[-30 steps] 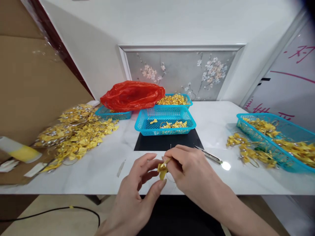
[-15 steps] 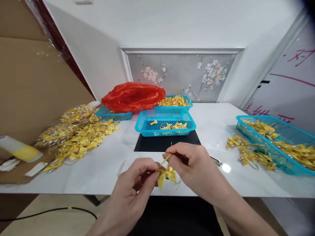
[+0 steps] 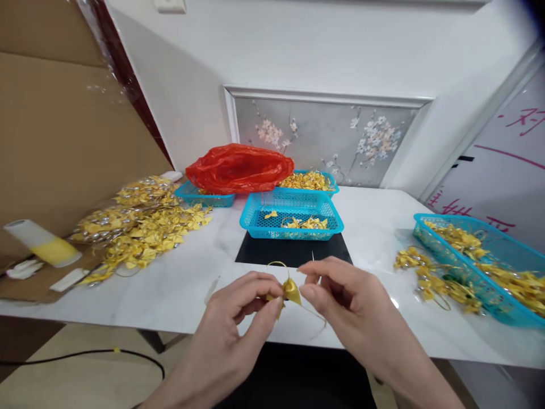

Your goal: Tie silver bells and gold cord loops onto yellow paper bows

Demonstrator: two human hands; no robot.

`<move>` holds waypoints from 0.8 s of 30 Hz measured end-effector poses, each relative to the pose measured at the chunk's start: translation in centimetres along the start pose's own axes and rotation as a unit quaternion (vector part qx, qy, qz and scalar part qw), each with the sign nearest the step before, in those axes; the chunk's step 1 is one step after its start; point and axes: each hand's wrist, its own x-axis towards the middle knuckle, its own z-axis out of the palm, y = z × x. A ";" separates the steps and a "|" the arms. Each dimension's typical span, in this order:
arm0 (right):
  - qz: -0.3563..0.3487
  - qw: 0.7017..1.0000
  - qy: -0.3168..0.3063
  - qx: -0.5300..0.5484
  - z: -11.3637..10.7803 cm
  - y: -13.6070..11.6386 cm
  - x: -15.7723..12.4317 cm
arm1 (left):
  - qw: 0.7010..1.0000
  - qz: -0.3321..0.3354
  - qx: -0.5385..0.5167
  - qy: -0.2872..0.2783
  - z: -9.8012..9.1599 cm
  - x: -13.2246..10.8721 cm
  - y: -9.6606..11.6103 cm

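Near the table's front edge, my left hand (image 3: 244, 309) pinches a small yellow satin ribbon bow (image 3: 292, 291) between thumb and fingers. A thin golden cord loops above the bow, and loose ends trail to its right. Just right of the bow is my right hand (image 3: 340, 292), its thumb and index fingertip slightly apart. A thin needle-like pin (image 3: 313, 256) sticks up from behind its index finger; how the fingers grip it is hidden. Beyond both hands, a blue basket (image 3: 292, 232) with a few yellow bows stands on a black mat (image 3: 293, 251).
At left lies a heap of yellow bows with silvery beads (image 3: 145, 233), near a white-and-yellow roll (image 3: 55, 250). A red plastic bag (image 3: 238, 170) covers part of the rear baskets. At right, another blue basket (image 3: 443, 250) holds yellow pieces, with a bunch (image 3: 426, 278) beside it.
My right hand has let go of the golden cord and moved right, away from the bow, with the pin. The cord now arcs freely above the bow, still in my left hand.
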 end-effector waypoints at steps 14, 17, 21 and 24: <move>-0.117 0.993 -0.001 -0.002 2.2 0.9 -1.6 | 0.999 0.018 -0.029 0.035 0.6 -0.3 -0.9; -0.205 0.978 0.046 0.004 3.9 1.2 -2.1 | 0.996 -0.018 -0.090 0.014 0.6 -0.4 -0.5; -0.256 0.962 0.095 -0.027 5.8 1.9 -2.8 | 0.971 -0.114 -0.208 -0.033 0.3 -0.6 -0.2; -0.269 0.954 0.114 -0.063 6.3 2.0 -3.1 | 0.955 -0.149 -0.253 -0.039 0.3 -0.6 -0.4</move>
